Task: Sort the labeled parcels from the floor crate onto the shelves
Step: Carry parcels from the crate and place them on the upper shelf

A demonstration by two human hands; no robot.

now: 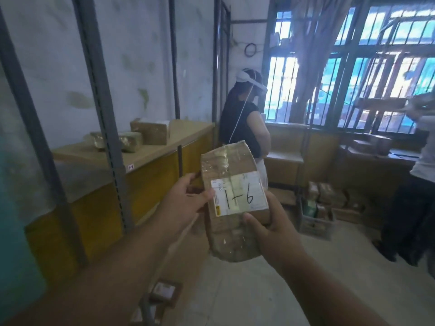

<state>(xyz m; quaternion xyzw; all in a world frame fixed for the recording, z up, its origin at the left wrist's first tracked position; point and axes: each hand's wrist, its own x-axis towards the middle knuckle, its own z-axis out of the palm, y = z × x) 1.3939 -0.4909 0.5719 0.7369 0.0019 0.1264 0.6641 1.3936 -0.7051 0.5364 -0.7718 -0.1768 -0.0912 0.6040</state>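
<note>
Here you held the parcel (pixel 231 198) up in front of you with both hands, well above the floor and clear of every shelf. Your left hand (pixel 186 201) gripped its left edge, thumb laid over the corner of the white label (pixel 239 197) and fingers curled behind. Your right hand (pixel 274 228) gripped the lower right edge, thumb pressed on the face just under the label. You had it tilted face-up toward you, most likely so the handwritten "1-6" could be read before you chose a slot.

The parcel was brown, wrapped in glossy tape, and a little bowed along its length, so it probably needed support at both edges to stay flat enough to read.

To your left stood the shelf unit (pixel 150 151), with three taped parcels (pixel 131 137) sitting near its back edge and a small tag (pixel 130 167) on its front lip; what the tag said was too small to tell. A floor crate (pixel 316 222) of further parcels stood by the far wall under the window. A person wearing a headset (pixel 244 123) stood just beyond the shelf's far end, so you would have needed to mind that side when you reached.
</note>
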